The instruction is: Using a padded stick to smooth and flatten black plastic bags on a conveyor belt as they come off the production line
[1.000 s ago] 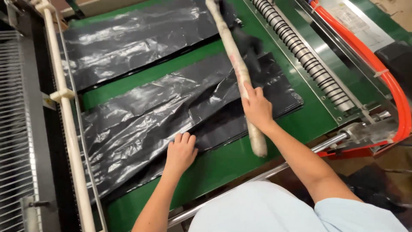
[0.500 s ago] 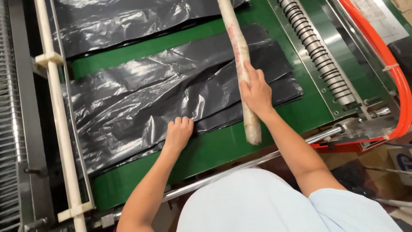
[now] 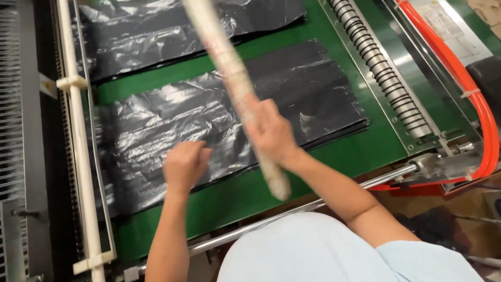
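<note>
A stack of flat black plastic bags (image 3: 219, 120) lies across the green conveyor belt (image 3: 344, 156). My left hand (image 3: 183, 166) rests on the near edge of this stack with its fingers curled under. My right hand (image 3: 271, 131) is closed around a long pale stick (image 3: 224, 57), blurred with motion, which slants over the middle of the stack from the far side to the near edge. A second stack of black bags (image 3: 172, 31) lies further back on the belt.
A white rail (image 3: 78, 156) runs along the belt's left side beside a metal grille (image 3: 15, 104). A coiled roller (image 3: 383, 68) and an orange tube (image 3: 459, 78) border the right. A steel bar (image 3: 313, 206) crosses the near edge.
My left hand has gone from flat with fingers spread to curled on the bags' near edge. The stick in my right hand has swung and now shows motion blur.
</note>
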